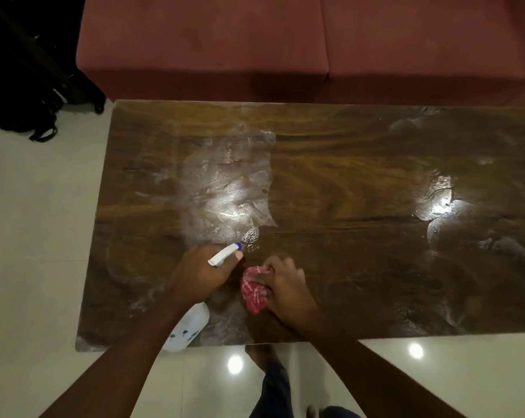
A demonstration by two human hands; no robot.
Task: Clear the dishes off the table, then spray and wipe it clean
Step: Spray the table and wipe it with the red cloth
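Now your left hand (200,273) grips the spray bottle (191,325) (nozzle forward); your right hand (286,289) clutches the cloth (253,292) under curled fingers (282,265).

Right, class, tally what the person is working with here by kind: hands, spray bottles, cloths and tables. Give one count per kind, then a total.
hands: 2, the left hand and the right hand
spray bottle: 1, white, held in the left hand
cloth: 1, red and white, gripped by the right hand
table: 1, brown and streaked wet
Total: 5
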